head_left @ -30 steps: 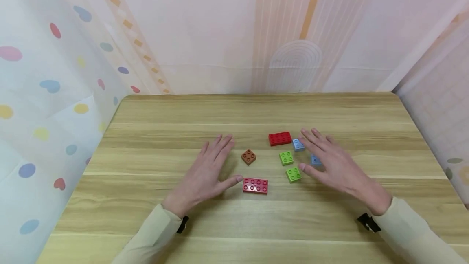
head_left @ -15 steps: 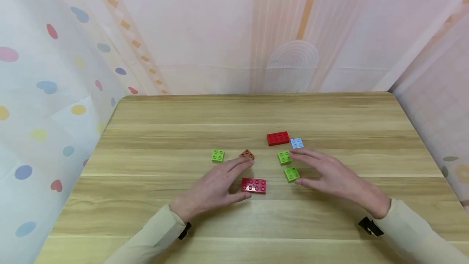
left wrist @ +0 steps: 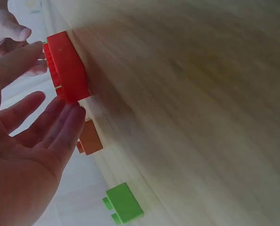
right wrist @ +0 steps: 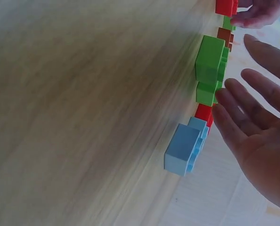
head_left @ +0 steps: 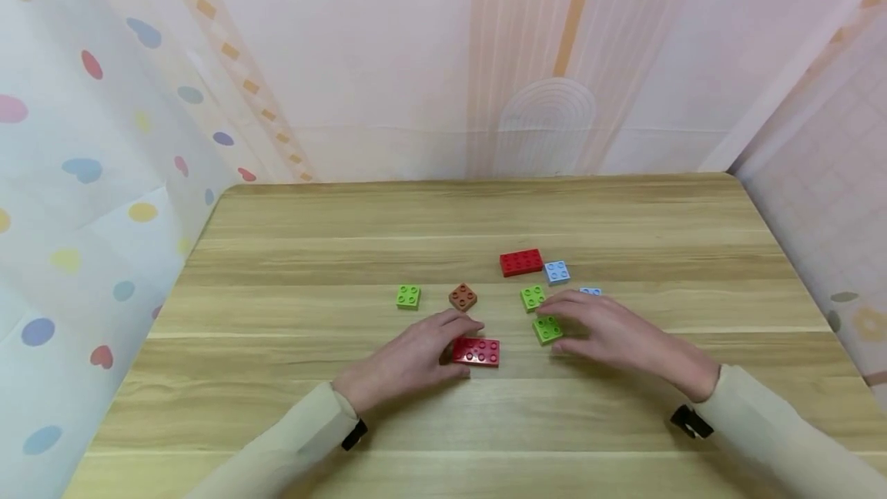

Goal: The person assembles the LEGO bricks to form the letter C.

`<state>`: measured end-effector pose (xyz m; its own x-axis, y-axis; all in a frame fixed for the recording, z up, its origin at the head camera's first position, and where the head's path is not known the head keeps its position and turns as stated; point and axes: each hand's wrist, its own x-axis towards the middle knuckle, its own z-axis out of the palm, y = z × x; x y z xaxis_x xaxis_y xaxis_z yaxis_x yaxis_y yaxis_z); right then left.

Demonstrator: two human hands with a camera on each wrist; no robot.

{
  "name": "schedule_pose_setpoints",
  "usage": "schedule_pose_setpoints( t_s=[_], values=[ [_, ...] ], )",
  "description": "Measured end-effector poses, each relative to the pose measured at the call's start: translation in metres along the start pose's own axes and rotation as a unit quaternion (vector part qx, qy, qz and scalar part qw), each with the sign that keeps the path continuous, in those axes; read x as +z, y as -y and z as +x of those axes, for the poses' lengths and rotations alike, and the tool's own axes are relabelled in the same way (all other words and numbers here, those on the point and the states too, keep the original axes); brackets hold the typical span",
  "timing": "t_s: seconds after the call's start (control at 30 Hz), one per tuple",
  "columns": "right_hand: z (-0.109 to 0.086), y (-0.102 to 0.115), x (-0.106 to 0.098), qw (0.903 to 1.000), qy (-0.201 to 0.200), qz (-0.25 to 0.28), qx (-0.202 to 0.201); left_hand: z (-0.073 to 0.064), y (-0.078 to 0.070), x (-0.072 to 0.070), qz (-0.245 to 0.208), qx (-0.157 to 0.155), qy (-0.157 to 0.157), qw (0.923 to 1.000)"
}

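My left hand [head_left: 409, 359] is low over the table around the near red eight-stud toy brick [head_left: 482, 353]. Its thumb is at the front side and its fingers are at the back, relaxed rather than clenched. The left wrist view shows the fingertips close to this red brick [left wrist: 68, 68]; whether they touch cannot be told. My right hand [head_left: 620, 332] hovers with thumb and fingers spread about the nearer green four-stud brick [head_left: 547, 329]. In the right wrist view a gap shows between the fingers and that green brick [right wrist: 209, 59].
Behind lie another green brick [head_left: 533, 298], a red eight-stud brick [head_left: 521, 262] and a light blue brick [head_left: 557, 272]. A second blue brick [head_left: 590, 291] is mostly hidden behind the right hand. Farther left are a brown brick [head_left: 463, 296] and a green brick [head_left: 408, 297].
My left hand has moved right and toward me, uncovering the left green brick and coming around the near red brick. The right hand has lowered and moved left to the nearer green brick.
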<state>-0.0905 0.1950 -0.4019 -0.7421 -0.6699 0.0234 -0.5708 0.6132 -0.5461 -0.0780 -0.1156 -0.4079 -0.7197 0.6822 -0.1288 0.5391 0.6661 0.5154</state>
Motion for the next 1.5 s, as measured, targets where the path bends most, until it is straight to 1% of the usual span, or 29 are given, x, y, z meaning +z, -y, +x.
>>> schedule_pose_setpoints(
  t_s=[0.23,0.47,0.63,0.93,1.2,1.5],
  values=[
    [0.005,-0.001,0.001,0.999,0.033,0.005,0.03,0.003,0.004,0.002,-0.003,-0.008,0.01,0.9999],
    [0.009,-0.001,0.004,0.9976,0.049,-0.014,0.046,0.007,0.004,0.003,-0.006,-0.009,0.004,0.9999],
    [0.008,0.001,0.005,0.998,0.04,-0.021,0.043,0.011,0.003,0.003,-0.014,-0.01,0.003,0.9999],
    [0.006,0.009,0.007,0.9999,0.003,0.008,0.013,0.015,0.001,0.005,-0.009,-0.004,-0.004,0.9999],
    [0.009,0.02,0.012,0.9998,-0.016,0.015,0.004,0.016,0.001,0.006,-0.004,-0.006,-0.007,0.9999],
    [0.015,0.026,0.018,0.9992,-0.011,0.038,0.007,0.015,0.0,0.006,-0.015,-0.01,-0.006,0.9998]
  ],
)
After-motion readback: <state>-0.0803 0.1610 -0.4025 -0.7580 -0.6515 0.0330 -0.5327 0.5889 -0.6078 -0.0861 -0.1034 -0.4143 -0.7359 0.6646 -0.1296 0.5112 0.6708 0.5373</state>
